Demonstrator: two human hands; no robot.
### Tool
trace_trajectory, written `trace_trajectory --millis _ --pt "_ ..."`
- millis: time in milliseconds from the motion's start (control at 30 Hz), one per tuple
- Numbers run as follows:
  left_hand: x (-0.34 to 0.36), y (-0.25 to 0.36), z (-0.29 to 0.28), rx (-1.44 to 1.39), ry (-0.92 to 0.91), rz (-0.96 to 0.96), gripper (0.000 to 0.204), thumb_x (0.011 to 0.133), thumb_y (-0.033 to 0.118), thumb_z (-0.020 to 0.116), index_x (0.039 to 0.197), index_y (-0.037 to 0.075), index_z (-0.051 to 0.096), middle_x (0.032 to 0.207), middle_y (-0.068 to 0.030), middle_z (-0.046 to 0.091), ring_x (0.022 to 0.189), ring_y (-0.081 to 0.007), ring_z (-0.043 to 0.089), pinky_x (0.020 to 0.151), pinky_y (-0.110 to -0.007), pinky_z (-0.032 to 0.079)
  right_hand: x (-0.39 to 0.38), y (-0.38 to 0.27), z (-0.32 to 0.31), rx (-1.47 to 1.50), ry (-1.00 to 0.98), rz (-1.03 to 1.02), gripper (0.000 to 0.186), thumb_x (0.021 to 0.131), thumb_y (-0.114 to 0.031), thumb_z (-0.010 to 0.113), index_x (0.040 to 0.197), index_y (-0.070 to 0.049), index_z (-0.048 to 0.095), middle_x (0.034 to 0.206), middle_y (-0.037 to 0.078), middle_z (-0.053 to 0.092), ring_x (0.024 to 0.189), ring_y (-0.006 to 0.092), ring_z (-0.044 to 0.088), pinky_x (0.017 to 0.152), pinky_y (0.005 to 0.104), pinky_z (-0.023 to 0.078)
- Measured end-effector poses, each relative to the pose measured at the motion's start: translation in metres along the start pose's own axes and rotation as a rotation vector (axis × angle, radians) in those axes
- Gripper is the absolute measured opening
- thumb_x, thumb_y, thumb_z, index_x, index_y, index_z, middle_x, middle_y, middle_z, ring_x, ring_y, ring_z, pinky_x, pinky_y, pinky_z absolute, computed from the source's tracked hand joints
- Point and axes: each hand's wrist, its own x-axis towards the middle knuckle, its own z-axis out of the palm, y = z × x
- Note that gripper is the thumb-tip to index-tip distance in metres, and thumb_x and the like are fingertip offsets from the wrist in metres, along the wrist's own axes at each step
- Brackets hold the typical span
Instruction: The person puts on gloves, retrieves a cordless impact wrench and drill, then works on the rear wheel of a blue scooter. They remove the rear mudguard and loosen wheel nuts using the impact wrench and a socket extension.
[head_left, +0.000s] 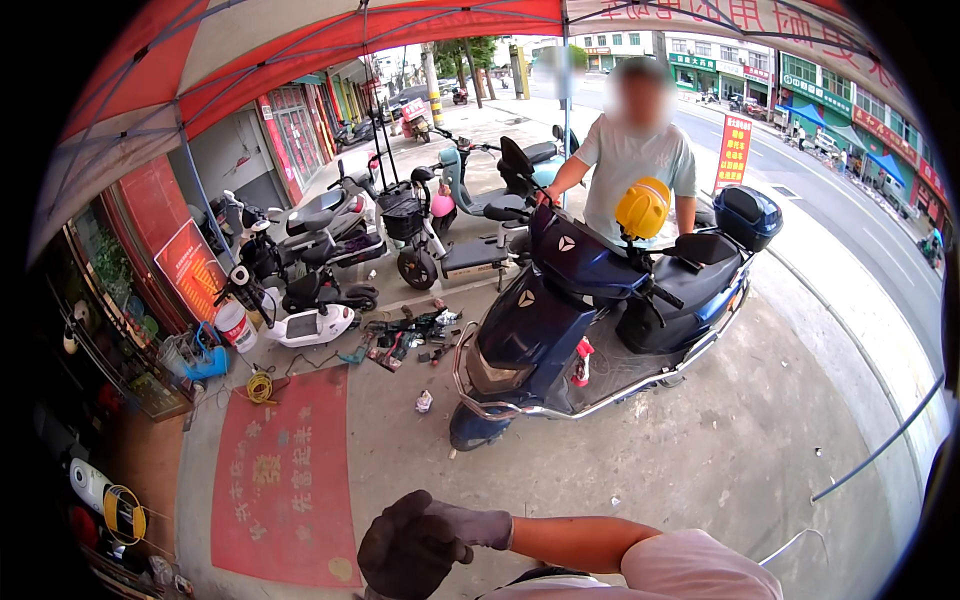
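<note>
My right hand [470, 525], in a grey glove with a dark palm, reaches in from the right at the bottom edge. Its fingers are curled in against a dark gloved mass [405, 560], which seems to be my left hand; the two overlap and I cannot make out anything held. Beyond them stands a dark blue electric scooter [520, 335], its front wheel turned toward me. A yellow helmet [643, 207] sits at its handlebar, and a red and white item [582, 362] is on the footboard. A person [640, 160] in a light T-shirt stands behind it, one hand at the handlebar.
A red mat [280, 480] covers the ground at left, near a coiled yellow cable [260, 388], white bucket [236, 327] and blue basket [207, 355]. Loose parts [405, 335] litter the paving. Several parked scooters [330, 220] stand behind; a blue pole [880, 440] slants at right.
</note>
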Motion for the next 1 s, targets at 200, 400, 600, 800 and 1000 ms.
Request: trace_trajectory --millis 200,400,600,800,1000 --pt "-0.058 0.014 -0.051 0.812 0.696 0.174 0.045 0.096 0.035 0.051 0.11 -0.007 0.055 0.075 -0.0199 0.068 0.061 -0.0267 0.066 0.059 -0.038 0.054 0.006 -0.031 -0.043 0.983 0.31 -0.197 0.046 0.103 -0.038 0.043 0.109 0.002 0.063 0.09 0.014 0.069 0.084 0.0233 0.066 0.083 0.0357 0.051" --pt "-0.024 -0.027 -0.063 0.837 0.486 -0.438 0.049 0.091 0.032 0.058 0.122 -0.005 0.055 0.104 -0.0203 0.068 0.084 -0.0268 0.069 0.077 -0.038 0.053 -0.005 -0.069 -0.042 1.176 0.199 -0.361 0.06 0.103 -0.049 0.033 0.108 0.002 0.066 0.088 0.015 0.071 0.084 0.0283 0.067 0.083 0.0415 0.049" --pt "-0.041 -0.057 -0.06 1.124 0.474 -0.034 0.051 0.086 0.002 0.067 0.135 0.003 0.051 0.11 -0.0089 0.066 0.096 -0.0121 0.062 0.078 -0.027 0.053 0.004 -0.075 -0.009 1.36 -0.158 -0.395 0.065 0.102 -0.055 0.03 0.126 -0.003 0.059 0.115 0.015 0.067 0.111 0.0286 0.062 0.098 0.0445 0.044" --pt "-0.021 -0.033 -0.022 1.575 0.296 0.03 0.022 0.084 -0.003 0.068 0.105 0.0 0.067 0.085 -0.004 0.068 0.078 -0.0091 0.062 0.068 -0.025 0.05 0.005 -0.106 -0.023 1.4 0.036 -0.357 0.063 0.101 -0.056 0.035 0.134 -0.007 0.053 0.123 0.013 0.064 0.115 0.0248 0.06 0.097 0.0431 0.046" --pt "0.0 -0.018 -0.001 1.041 0.412 -0.299 0.011 0.093 0.002 0.059 0.1 0.0 0.067 0.086 -0.0042 0.068 0.075 -0.0094 0.06 0.067 -0.024 0.049 0.009 -0.099 -0.03 0.882 0.457 -0.371 0.04 0.102 -0.038 0.042 0.08 -0.006 0.051 0.065 0.007 0.051 0.056 0.0206 0.051 0.054 0.0319 0.043"
